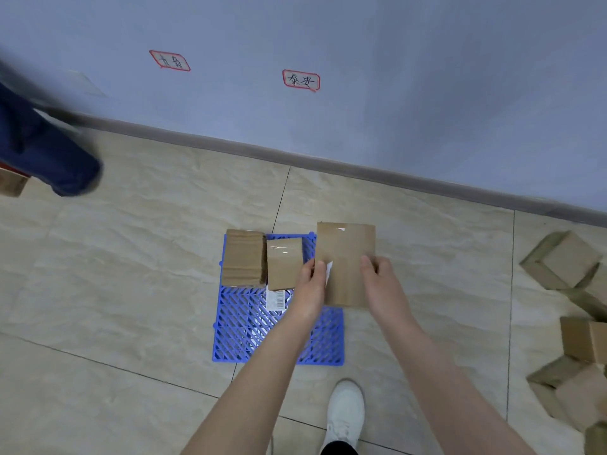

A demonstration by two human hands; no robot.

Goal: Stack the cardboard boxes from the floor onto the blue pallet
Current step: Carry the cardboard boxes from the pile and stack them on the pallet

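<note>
while above the gridded blue pallet (243, 326), a flat cardboard box (346, 254) in the clasp of left hand (310, 285) and right hand (381, 284)

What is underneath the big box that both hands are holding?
The blue pallet shows to the left of and nearer than the held box, gripped by the left hand and right hand. Whatever lies directly beneath is covered.

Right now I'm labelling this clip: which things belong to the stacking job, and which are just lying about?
Job: held box, left hand, right hand, blue pallet, ribbed box, small taped box, floor boxes.
Not the job: wall labels, barcoded packet, blue trouser leg.
</note>
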